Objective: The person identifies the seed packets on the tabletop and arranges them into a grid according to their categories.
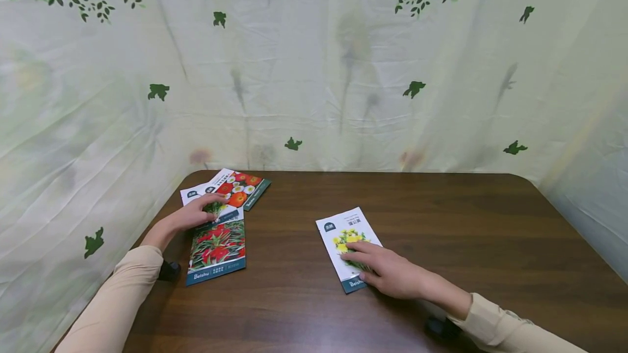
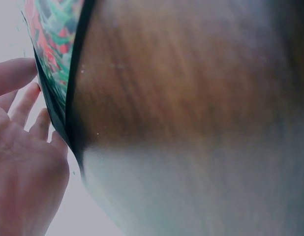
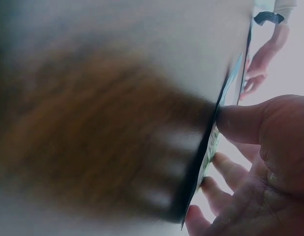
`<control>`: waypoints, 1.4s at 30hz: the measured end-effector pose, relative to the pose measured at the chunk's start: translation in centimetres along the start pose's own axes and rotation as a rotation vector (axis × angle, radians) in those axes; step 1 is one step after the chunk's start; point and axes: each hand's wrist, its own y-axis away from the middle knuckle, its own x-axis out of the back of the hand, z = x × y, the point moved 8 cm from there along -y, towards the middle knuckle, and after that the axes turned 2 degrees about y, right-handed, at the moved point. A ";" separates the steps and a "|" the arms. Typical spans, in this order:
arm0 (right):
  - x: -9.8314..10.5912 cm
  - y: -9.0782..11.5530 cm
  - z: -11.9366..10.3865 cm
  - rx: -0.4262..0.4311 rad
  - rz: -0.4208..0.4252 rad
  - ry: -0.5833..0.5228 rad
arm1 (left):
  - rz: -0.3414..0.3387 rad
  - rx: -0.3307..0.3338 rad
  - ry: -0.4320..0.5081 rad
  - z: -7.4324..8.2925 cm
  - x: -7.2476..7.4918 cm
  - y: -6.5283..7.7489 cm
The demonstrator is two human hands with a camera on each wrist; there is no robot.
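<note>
At least three seed packets already overlap at left beneath a spread-fingered left hand; a right hand, fingers likewise spread, touches one yellow-flowered packet lying apart.

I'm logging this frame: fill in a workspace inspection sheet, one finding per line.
Surface: dark brown table, glare toward the near side.
Job's things: red-flower packet, orange-flower packet and partly hidden white packet overlap at left; yellow-flower packet is apart, farther right.
Clutter: nothing seen.
Grips: left hand touches the overlapping group; right hand touches the yellow-flower packet.
Cables: nothing seen.
Surroundings: leaf-print curtain behind and at both sides.
</note>
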 end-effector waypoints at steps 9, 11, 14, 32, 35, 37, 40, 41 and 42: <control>0.2 0.6 -0.1 0.017 0.041 0.042 | 0.002 -0.011 -0.006 0.3 0.0 0.1; 0.2 0.7 -0.1 0.010 0.039 0.040 | 0.002 -0.011 -0.003 0.3 0.0 0.1; 0.2 0.9 0.0 0.000 0.038 0.043 | 0.006 -0.014 -0.002 0.4 0.1 0.1; 0.6 2.9 0.3 -0.072 0.029 0.045 | 0.014 -0.006 0.003 0.7 0.0 0.1; 0.7 3.3 0.5 -0.078 0.031 0.044 | 0.012 0.002 0.003 0.6 0.0 0.1; 0.7 3.6 0.6 -0.083 0.032 0.042 | 0.010 0.010 0.002 0.5 0.0 0.1; 0.8 3.9 0.6 -0.090 0.039 0.041 | 0.006 0.017 0.004 0.5 0.0 0.1; 0.8 4.0 0.6 -0.090 0.041 0.042 | 0.005 0.016 0.005 0.5 0.0 0.1; 0.8 4.1 0.6 -0.090 0.044 0.042 | 0.006 0.015 0.007 0.5 0.0 0.1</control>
